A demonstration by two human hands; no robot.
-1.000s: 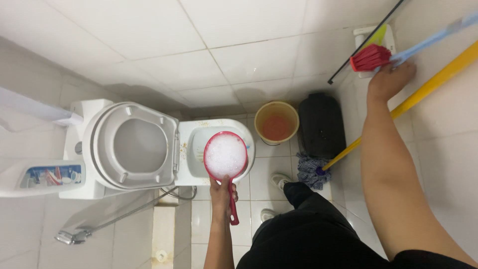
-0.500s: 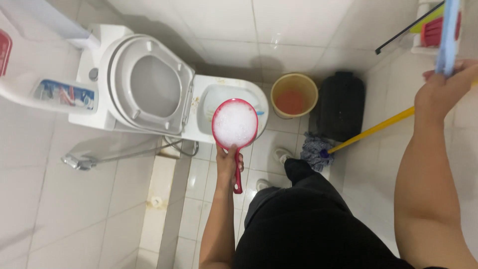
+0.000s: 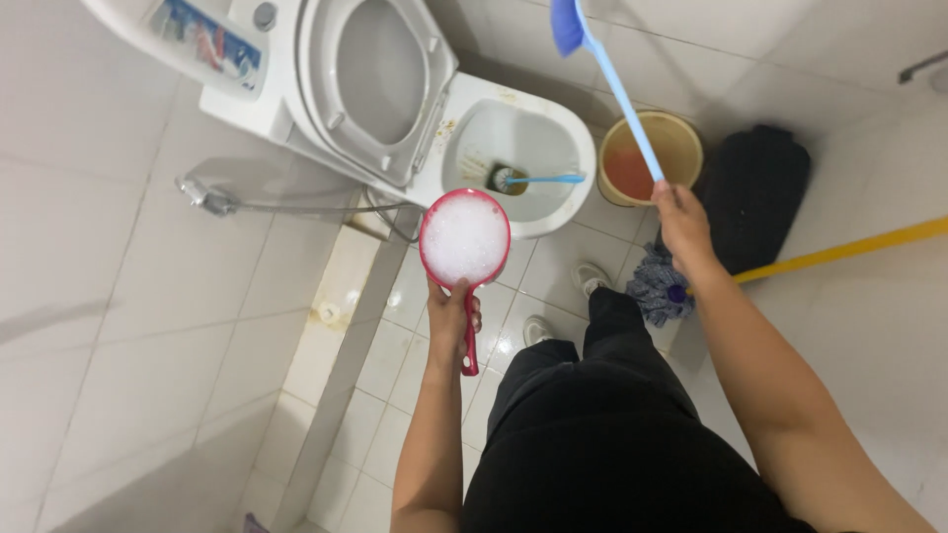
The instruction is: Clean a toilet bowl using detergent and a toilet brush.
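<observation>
A small bathroom, seen from above: glossy white tiles cover the floor (image 3: 148,395) and walls, with thin grey grout lines.

Nearest the camera, the person's black trousers fill the lower middle. The left hand (image 3: 451,318) is closed round the handle of a red plastic dipper (image 3: 465,240), a round, shallow scoop brimful of white foam. Its handle runs down toward the person, its bowl away toward the toilet, and it hangs just over the near rim of the bowl. The right hand (image 3: 681,219) is wrapped round a pale blue brush handle (image 3: 617,94), a slim straight plastic stick. Its long axis slants from the hand up and to the left, ending in a darker blue, flattened head at the top edge, above the toilet.

By the feet lies a grey-blue mop head (image 3: 660,289) of ragged strands, its yellow pole (image 3: 839,249) leading off to the right.

Beyond stands the white ceramic toilet (image 3: 553,138), oval, with brownish stains on its inner wall and rim; another blue brush (image 3: 538,180) lies inside. The seat and lid (image 3: 370,74) stand raised. Right of it are a round tan bucket (image 3: 652,158) holding reddish water and a black bin (image 3: 755,192). A chrome spray hose (image 3: 212,197) lies left.
</observation>
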